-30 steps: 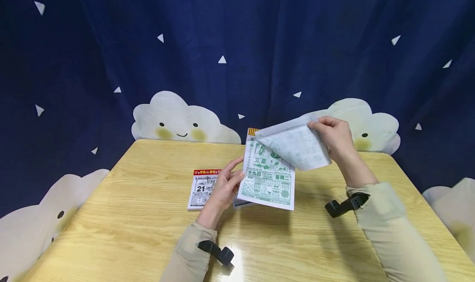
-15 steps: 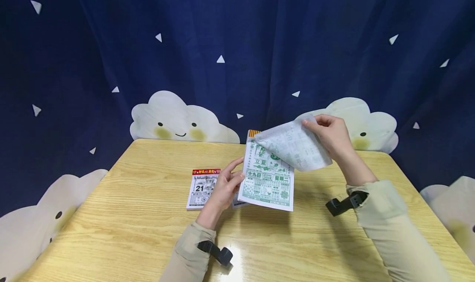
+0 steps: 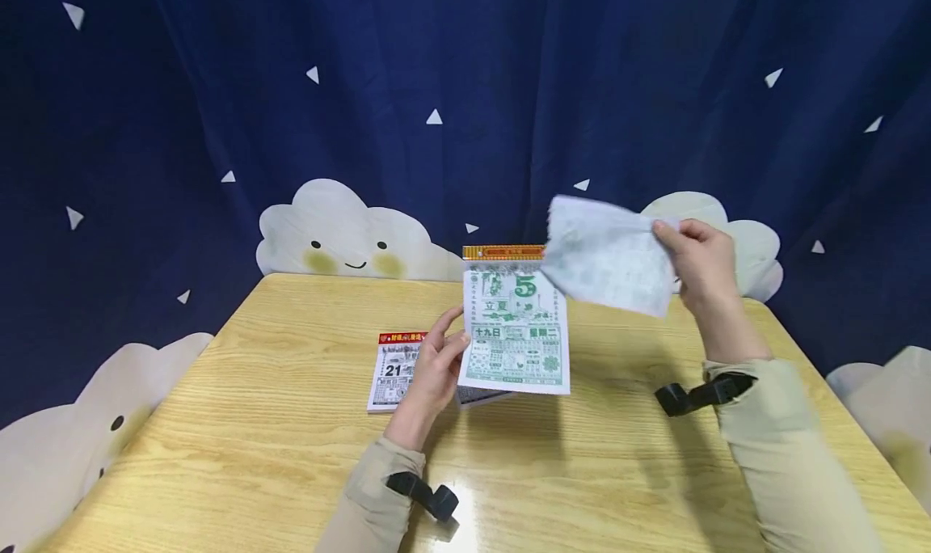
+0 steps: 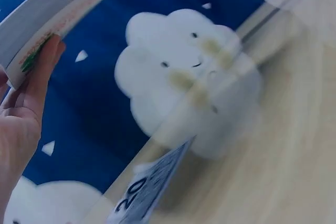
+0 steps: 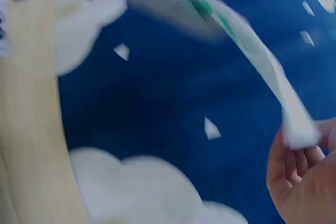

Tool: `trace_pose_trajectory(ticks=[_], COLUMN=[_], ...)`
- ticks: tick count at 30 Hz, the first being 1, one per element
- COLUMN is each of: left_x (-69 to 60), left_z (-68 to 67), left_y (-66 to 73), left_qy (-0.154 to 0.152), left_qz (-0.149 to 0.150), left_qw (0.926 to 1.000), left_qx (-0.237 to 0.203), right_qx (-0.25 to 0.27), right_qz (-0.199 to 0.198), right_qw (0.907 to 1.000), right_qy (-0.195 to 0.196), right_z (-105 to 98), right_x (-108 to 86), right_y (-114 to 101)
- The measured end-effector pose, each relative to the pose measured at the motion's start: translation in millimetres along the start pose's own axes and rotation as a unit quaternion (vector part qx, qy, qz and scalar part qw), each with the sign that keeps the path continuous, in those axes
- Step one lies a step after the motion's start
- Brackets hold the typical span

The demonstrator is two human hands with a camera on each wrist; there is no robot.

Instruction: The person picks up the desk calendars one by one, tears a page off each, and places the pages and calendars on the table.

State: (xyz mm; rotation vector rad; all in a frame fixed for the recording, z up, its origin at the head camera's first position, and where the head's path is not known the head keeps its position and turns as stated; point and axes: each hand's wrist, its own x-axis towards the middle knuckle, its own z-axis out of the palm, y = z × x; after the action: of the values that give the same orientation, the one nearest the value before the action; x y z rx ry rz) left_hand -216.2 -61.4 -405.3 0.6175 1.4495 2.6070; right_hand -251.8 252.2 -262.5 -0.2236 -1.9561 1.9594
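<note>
My left hand (image 3: 434, 371) grips the left edge of a tear-off calendar (image 3: 514, 327) with green print, a large 5 and a red-and-gold top strip. The calendar is raised above the table, its printed face towards me. Up and to the right, my right hand (image 3: 705, 266) pinches one thin sheet (image 3: 607, 254) by its right end. The sheet's pale back faces me, and its left end overlaps the calendar's upper right corner; whether it is still joined there I cannot tell. In the right wrist view the sheet (image 5: 262, 59) is seen nearly edge-on and blurred.
On the wooden table (image 3: 254, 456), a calendar pad (image 3: 385, 371) with a red header and a 21 lies partly behind my left hand. Another pad (image 3: 483, 397) is mostly hidden below the raised calendar. A dark blue curtain (image 3: 378, 132) with clouds hangs behind.
My right hand has moved right and slightly up, pulling the sheet off most of the calendar's top. The calendar has straightened, its whole header now showing. My left hand has hardly moved.
</note>
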Motion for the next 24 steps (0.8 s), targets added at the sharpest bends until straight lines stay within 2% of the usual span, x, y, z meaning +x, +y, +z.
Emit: trace_pose_trajectory(ticks=[3,6,11,14,19,24], left_x=[-0.1,-0.4,0.7,0.7,1.3,1.7], left_z=[-9.8,-16.5,-16.0,-12.4,-7.1,-1.7], left_y=[7.0,11.4,8.4,3.3,-4.9,-10.9], left_qy=[0.035,0.051,0.043,0.051,0.066,0.066], left_qz=[0.014,0.017,-0.010,-0.034,-0.061,-0.079], left_qw=[0.9992,0.9985,0.9990,0.9980,0.9953,0.9937], left_qx=[-0.012,-0.008,-0.003,0.013,0.037,0.045], right_qx=[0.072,0.061,-0.001,-0.039,-0.137,-0.176], right_qz=[0.014,0.033,0.035,0.032,0.037,0.031], right_qw=[0.9944,0.9906,0.9924,0.9912,0.9839,0.9791], right_qy=[0.076,0.118,0.118,0.122,0.108,0.097], right_z=[-28,-48,-55,-55,-57,-60], right_x=[10.8,15.0,14.9,13.9,11.0,10.1], right_y=[-1,0,4,7,14,26])
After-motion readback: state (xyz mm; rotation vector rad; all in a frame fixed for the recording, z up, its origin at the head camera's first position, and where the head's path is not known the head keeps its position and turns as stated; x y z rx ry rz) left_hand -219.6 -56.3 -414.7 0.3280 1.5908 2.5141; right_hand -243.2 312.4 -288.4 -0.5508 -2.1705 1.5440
